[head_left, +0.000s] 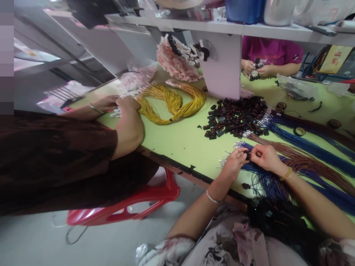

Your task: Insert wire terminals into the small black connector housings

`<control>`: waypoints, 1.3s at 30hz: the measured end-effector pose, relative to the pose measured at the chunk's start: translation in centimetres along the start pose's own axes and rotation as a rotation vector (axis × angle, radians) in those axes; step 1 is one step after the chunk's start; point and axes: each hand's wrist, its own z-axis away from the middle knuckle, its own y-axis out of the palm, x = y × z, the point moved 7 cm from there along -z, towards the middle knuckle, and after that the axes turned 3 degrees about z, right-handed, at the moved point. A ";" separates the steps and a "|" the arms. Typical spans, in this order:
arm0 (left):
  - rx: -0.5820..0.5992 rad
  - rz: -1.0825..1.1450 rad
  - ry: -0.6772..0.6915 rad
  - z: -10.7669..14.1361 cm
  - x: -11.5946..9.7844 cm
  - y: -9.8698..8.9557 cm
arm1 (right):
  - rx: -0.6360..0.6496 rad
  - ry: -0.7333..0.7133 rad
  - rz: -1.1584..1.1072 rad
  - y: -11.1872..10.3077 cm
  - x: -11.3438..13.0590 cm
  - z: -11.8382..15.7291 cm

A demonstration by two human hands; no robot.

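Observation:
My left hand (234, 162) pinches a small black plastic connector housing (247, 155) between thumb and fingertips, above the table's front edge. Close against its right side, my right hand (266, 158) has its fingers pressed together; what sits in them is too small to make out. Blue wires (267, 184) with silver terminals lie under both hands, next to a bundle of brown wires (294, 158). Beyond my hands is a heap of black connector housings (233, 116). A single black housing (245, 186) rests near the front edge.
A co-worker's arm (129, 123) reaches over the table at left, beside yellow wire bundles (191, 103). Across the table sits another person (273, 55). A shelf (194, 25) spans overhead, with an upright panel (223, 70). Tape rolls (299, 131) lie at right; a red stool (124, 207) stands left.

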 end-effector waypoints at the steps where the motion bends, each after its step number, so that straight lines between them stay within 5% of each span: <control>1: -0.005 -0.033 0.000 0.0 0.0 0.0 | 0.005 -0.019 0.003 0.1 0.2 0.1; 7: -0.025 -0.005 -0.014 0.1 0.1 -0.3 | 0.071 -0.133 0.007 0.2 0.8 0.3; 14: -0.030 -0.093 -0.025 0.0 -0.1 -0.2 | 0.098 -0.097 -0.011 0.8 0.0 0.2; 16: -0.040 -0.157 0.045 0.5 -0.6 0.1 | 0.152 -0.096 -0.091 0.7 -0.5 -0.1; 19: 0.000 -0.377 0.333 2.9 -2.4 2.2 | 0.304 -0.076 -0.212 0.4 -1.3 -0.8; 22: 0.221 -0.744 0.684 7.4 -3.2 6.9 | 0.491 -0.106 -0.150 0.5 -1.3 -1.2; 24: 0.539 -0.962 0.864 10.7 -1.9 10.6 | 0.560 -0.151 -0.046 0.9 -0.9 -1.1; 27: 1.034 -1.259 1.002 13.9 2.0 14.1 | 0.542 -0.185 0.110 1.6 -0.2 -0.9; 29: 1.163 -1.383 1.026 14.1 4.0 14.9 | 0.459 -0.163 0.205 2.1 0.2 -0.7; 34: 1.067 -1.394 1.107 13.2 5.0 15.0 | 0.319 -0.072 0.398 3.1 0.9 0.0; 37: 0.916 -1.327 1.178 12.7 2.9 13.1 | 0.269 -0.063 0.426 3.4 0.9 0.4; 39: 0.691 -1.294 1.187 11.1 0.1 10.4 | 0.224 -0.073 0.417 3.4 0.7 0.8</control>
